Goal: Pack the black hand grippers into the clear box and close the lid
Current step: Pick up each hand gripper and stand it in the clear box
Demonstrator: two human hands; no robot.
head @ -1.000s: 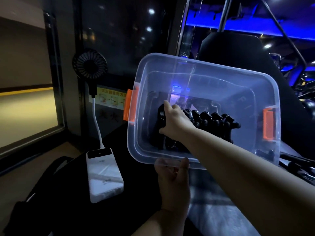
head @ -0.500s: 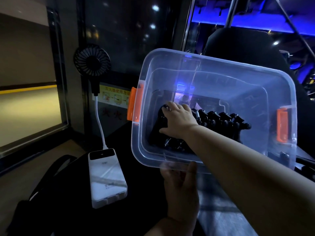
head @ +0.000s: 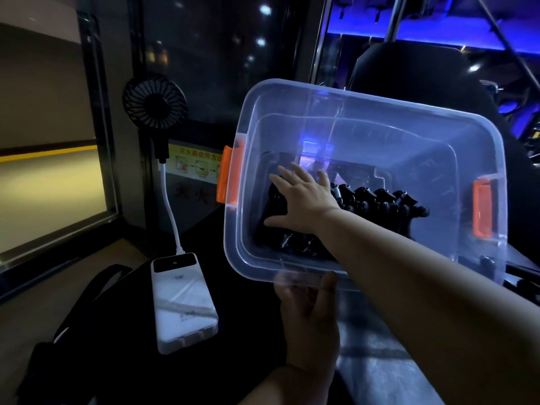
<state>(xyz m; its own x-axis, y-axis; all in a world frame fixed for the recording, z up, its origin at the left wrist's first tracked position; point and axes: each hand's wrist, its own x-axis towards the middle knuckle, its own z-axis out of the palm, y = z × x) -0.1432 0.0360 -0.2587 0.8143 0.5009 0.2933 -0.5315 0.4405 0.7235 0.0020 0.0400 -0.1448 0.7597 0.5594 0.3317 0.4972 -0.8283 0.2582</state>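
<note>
The clear box (head: 362, 112) with orange latches is tilted toward me, its open top facing the camera. Several black hand grippers (head: 377, 200) with metal springs lie in a row along its lower inside. My right hand (head: 304, 200) is inside the box, fingers spread flat over the left end of the row, holding nothing. My left hand (head: 309, 317) grips the box's near rim from below, thumb on the rim. No lid is visible.
A white power bank (head: 182, 302) lies on the dark surface at left, with a small black fan (head: 155, 100) on a white stalk plugged into it. A black bag strap (head: 84, 302) lies at lower left. Glass wall behind; dark gym equipment at right.
My right hand has let go of the grippers and opened, fingers now spread flat above them. The box has shifted slightly right and down in view.
</note>
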